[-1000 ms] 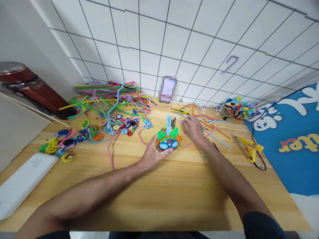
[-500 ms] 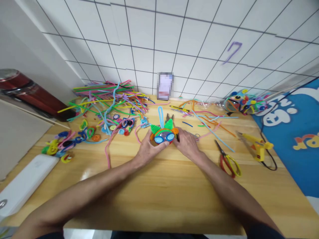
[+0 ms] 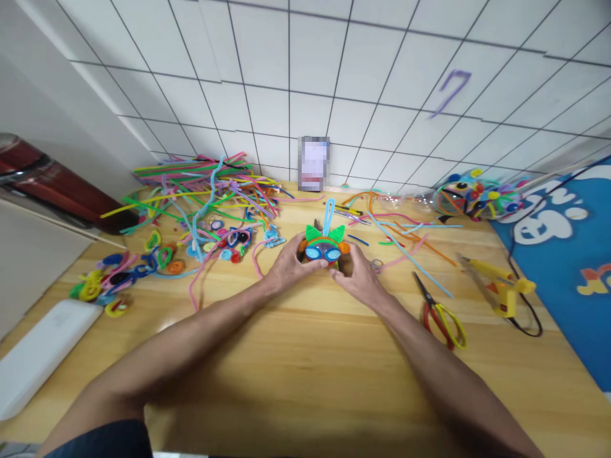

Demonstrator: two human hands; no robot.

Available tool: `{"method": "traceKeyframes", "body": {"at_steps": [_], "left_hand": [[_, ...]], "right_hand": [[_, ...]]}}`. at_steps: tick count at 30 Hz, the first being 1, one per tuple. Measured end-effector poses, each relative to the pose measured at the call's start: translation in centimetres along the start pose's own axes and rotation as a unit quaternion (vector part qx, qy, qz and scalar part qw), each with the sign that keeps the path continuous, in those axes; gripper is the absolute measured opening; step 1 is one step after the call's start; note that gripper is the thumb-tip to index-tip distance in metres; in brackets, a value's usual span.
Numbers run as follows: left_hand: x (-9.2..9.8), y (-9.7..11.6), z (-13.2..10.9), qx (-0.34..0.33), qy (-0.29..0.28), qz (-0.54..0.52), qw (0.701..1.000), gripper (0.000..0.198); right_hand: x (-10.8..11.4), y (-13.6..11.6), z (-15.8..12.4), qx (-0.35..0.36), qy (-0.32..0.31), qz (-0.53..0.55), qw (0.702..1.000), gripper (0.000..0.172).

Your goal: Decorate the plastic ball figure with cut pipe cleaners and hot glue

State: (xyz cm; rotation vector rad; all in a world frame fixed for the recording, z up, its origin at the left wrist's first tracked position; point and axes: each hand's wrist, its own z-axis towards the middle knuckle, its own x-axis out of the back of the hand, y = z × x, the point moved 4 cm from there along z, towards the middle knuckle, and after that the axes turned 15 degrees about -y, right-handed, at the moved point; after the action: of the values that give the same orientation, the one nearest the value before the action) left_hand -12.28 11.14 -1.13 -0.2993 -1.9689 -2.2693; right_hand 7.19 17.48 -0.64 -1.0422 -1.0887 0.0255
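- Fuzzy chenille craft figure (image 3: 325,249), orange body, 2 blue eye rings, 2 green ears, 1 blue loop on top: sits mid-table on the wooden table (image 3: 305,381), cupped from both sides.
- Left hand (image 3: 289,264): fingers curled round the figure's left side, holding it.
- Right hand (image 3: 358,273): fingers bent against its right side, pinching near the base.
- Step, my read: adjusting or seating a part; next move needs a steady 2-hand grip.
- Scissors (image 3: 442,312) and glue gun (image 3: 499,286) lie right; loose pipe cleaners (image 3: 200,184) far left.
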Motion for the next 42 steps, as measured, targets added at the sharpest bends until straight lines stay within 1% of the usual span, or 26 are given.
{"method": "traceKeyframes", "body": {"at_steps": [2, 5, 9, 13, 18, 21, 24, 26, 29, 31, 34, 36, 39, 42], "left_hand": [[-0.2, -0.3, -0.1, -0.007, -0.005, -0.021, 1.000, 0.063], [-0.1, -0.1, -0.2, -0.018, -0.007, -0.013, 1.000, 0.063], [0.2, 0.3, -0.4, -0.004, -0.012, 0.024, 1.000, 0.061], [0.2, 0.0, -0.7, 0.014, -0.014, 0.047, 0.999, 0.061], [0.3, 0.2, -0.9, 0.015, -0.018, 0.066, 0.998, 0.061], [0.3, 0.7, -1.0, 0.014, -0.022, 0.072, 0.997, 0.060], [0.4, 0.8, -1.0, 0.011, -0.023, 0.049, 0.998, 0.063], [0.4, 0.6, -1.0, 0.007, -0.019, 0.033, 0.999, 0.067], [0.4, 0.1, -1.0, 0.011, -0.012, 0.042, 0.999, 0.066], [0.4, -0.2, -1.0, 0.017, -0.012, 0.044, 0.999, 0.065], [0.3, -0.1, -1.0, 0.012, -0.020, 0.015, 1.000, 0.072], [0.3, 0.1, -1.0, 0.006, -0.026, 0.006, 1.000, 0.073], [0.2, 0.1, -1.0, 0.014, -0.022, 0.029, 0.999, 0.067], [0.2, 0.0, -1.0, 0.014, -0.021, 0.033, 0.999, 0.066]], "right_hand": [[0.0, 0.3, 0.0, -0.021, 0.005, 0.044, 0.999, 0.053], [0.1, 0.4, 0.1, -0.031, 0.015, 0.078, 0.996, 0.052], [0.2, 0.2, 0.0, -0.017, 0.014, 0.073, 0.997, 0.043], [0.3, 0.0, -0.1, -0.007, 0.012, 0.056, 0.998, 0.037], [0.4, -0.1, -0.2, 0.002, 0.024, 0.062, 0.998, 0.047], [0.4, -0.2, -0.2, -0.005, 0.020, 0.062, 0.998, 0.042], [0.3, -0.3, -0.2, -0.004, 0.021, 0.064, 0.998, 0.039], [0.3, -0.3, -0.3, -0.004, 0.021, 0.065, 0.998, 0.040], [0.2, -0.2, -0.2, -0.006, 0.023, 0.070, 0.997, 0.047], [0.1, -0.2, -0.2, -0.002, 0.022, 0.070, 0.997, 0.047], [0.0, 0.0, -0.1, 0.007, 0.025, 0.068, 0.997, 0.045], [-0.1, 0.2, -0.1, 0.009, 0.027, 0.066, 0.997, 0.047], [0.2, 0.2, -0.3, 0.041, 0.053, 0.059, 0.996, 0.054], [1.0, -0.6, -0.9, 0.100, 0.130, 0.024, 0.986, 0.056]]}}
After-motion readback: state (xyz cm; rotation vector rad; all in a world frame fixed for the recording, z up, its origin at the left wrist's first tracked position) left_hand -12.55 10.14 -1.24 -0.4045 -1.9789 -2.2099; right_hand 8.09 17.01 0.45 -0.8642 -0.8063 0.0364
